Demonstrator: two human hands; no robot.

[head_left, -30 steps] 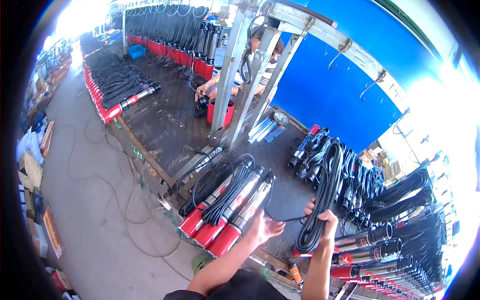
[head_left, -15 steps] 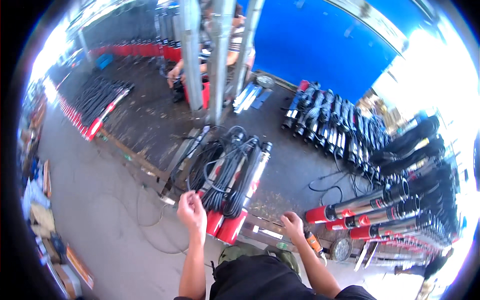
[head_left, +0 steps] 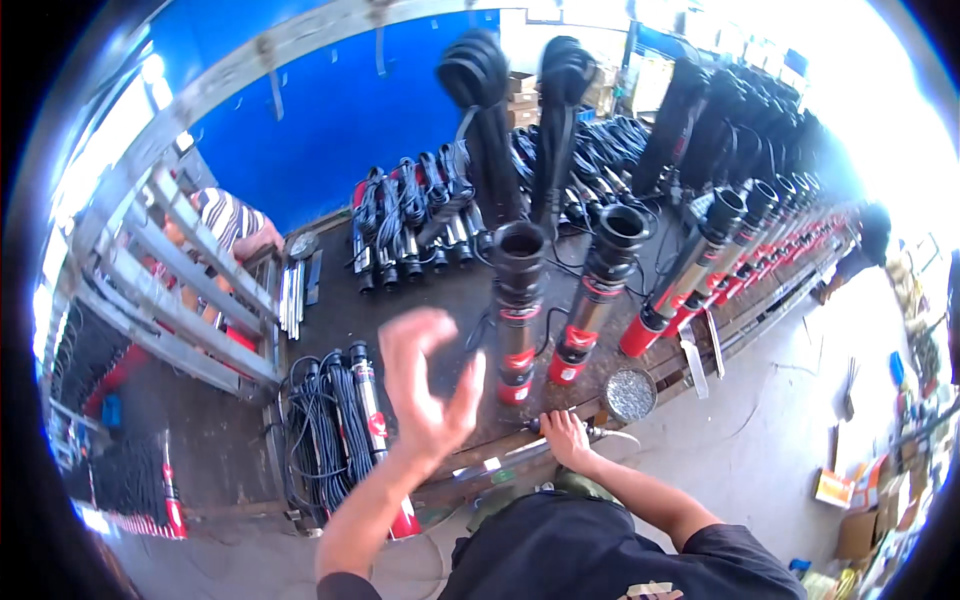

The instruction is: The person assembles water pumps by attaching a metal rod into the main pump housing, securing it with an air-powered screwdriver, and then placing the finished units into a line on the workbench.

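My left hand is raised over the workbench, slightly blurred, fingers apart and nothing in it. Closest to it is an upright cylindrical pump with a black ribbed top and a red base. A second such pump leans a little just to its right. Down at the bench's front edge, my right hand is wrapped over a handheld power tool, mostly hidden under the fingers; its dark end pokes out on the left and a pale hose trails right. A round dish of small metal parts sits beyond that hand.
Pumps with coiled black cables lie at left on the bench. More cabled pumps lie at the back, and a row of pumps runs right. Behind a metal frame, a person in a striped top bends over.
My view has swung to the right. The left hand has left the cabled pumps and risen toward the upright ones. My right hand has come down onto the power tool.
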